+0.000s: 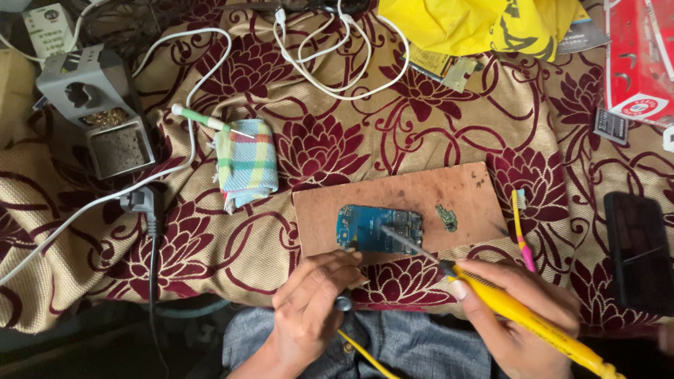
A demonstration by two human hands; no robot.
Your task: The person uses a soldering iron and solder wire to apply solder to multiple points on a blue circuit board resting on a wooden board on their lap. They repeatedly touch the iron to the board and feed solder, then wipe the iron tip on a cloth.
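Upper left: stand (98,112) sitting on the cloth; checked rag (246,165) lying beside it. Lower centre: left hand (312,309) pinching solder wire (349,254) at the blue board (379,228), which is lying on a brown plate (421,193). Lower right: right hand (519,312) clamping a yellow iron (519,316), tip touching the board.

A folded checked cloth (246,163) is lying on the flowered fabric (210,245), with a green-handled tool (203,119) resting just beside it. A grey metal stand (98,109) is sitting at the far left, holding what is perhaps a sponge. White cables (330,56) are curling near the top edge. A yellow bag (477,24) is lying at the top right, a red box (642,56) beside it. A pink and yellow toothbrush (521,228) is lying near a black phone (639,249).
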